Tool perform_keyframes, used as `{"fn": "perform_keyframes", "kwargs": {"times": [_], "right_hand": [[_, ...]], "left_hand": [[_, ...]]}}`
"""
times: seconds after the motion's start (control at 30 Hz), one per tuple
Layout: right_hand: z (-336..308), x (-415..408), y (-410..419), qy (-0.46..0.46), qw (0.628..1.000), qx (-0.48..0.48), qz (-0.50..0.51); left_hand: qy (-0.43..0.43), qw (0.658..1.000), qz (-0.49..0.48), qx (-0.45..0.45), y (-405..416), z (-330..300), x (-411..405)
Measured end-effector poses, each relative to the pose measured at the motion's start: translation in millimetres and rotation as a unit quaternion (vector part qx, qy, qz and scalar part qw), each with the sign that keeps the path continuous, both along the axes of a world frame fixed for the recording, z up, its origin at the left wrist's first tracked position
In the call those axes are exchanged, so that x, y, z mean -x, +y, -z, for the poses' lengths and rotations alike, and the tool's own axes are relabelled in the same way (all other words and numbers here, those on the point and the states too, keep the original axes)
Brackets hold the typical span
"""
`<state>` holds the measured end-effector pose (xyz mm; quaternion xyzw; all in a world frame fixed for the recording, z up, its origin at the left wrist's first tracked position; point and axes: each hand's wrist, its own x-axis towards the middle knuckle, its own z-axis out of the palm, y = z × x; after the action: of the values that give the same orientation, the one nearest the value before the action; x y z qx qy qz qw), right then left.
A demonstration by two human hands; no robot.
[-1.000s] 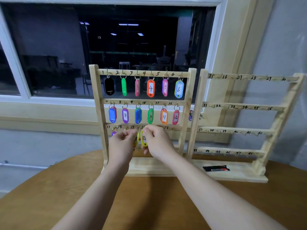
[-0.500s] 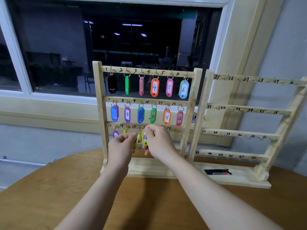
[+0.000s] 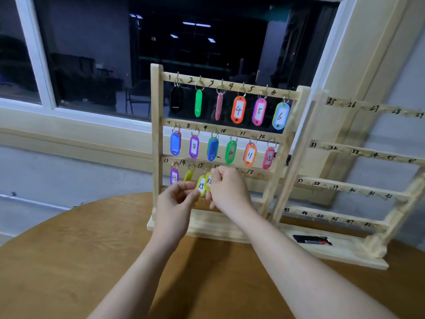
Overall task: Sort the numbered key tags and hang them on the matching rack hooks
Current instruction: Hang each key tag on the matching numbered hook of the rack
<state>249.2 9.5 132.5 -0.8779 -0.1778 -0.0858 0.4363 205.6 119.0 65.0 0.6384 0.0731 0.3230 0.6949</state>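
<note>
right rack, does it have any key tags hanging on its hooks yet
No, the right rack shows only bare numbered hooks on its rails, while all the coloured tags, such as tag 6, hang on the left rack.

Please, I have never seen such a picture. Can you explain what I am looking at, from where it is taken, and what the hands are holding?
No machine here: a person wears a camera on the head, looking forward and down at the two bare hands. On a round wooden table stand two wooden racks with numbered hooks. The left rack carries coloured key tags on its first two rows, and a purple tag 13 on the third. The right rack has bare hooks, with a black card on its base. The left hand pinches a yellow tag. The right hand holds a second yellow tag near the third row.
</note>
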Motion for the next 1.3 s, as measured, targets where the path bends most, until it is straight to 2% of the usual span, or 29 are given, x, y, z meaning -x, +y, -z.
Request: {"fn": "perform_keyframes", "kwargs": {"times": [0.13, 0.47, 0.67, 0.9, 1.0, 1.1, 1.2, 1.3], "right_hand": [[3, -3, 3, 0.001, 1.0, -0.005, 0.003], [4, -1, 11, -0.004, 0.999, 0.009, 0.051], [5, -3, 6, -0.005, 1.0, 0.004, 0.026], [17, 4, -5, 0.029, 0.999, -0.036, -0.026], [27, 12, -22, 0.052, 0.997, -0.007, -0.063], [36, 28, -57, 0.067, 0.991, 0.067, -0.089], [43, 47, -106, 0.069, 0.983, 0.148, -0.082], [48, 67, -159, 0.09, 0.984, 0.147, -0.05]], "left_hand": [[-0.002, 1.0, -0.001, -0.008, 3, 5, -1], [-0.005, 0.995, -0.02, -0.095, 5, 1, 2], [-0.001, 0.99, -0.022, -0.137, 14, 1, 0], [0.025, 0.992, 0.01, -0.125, 23, 0, 1], [0.039, 0.991, 0.029, -0.128, 24, -4, 3], [0.109, 0.964, 0.071, -0.233, 29, -8, 4], [0.184, 0.905, 0.14, -0.357, 31, -13, 4], [0.206, 0.852, 0.193, -0.441, 13, -15, 8]]}}
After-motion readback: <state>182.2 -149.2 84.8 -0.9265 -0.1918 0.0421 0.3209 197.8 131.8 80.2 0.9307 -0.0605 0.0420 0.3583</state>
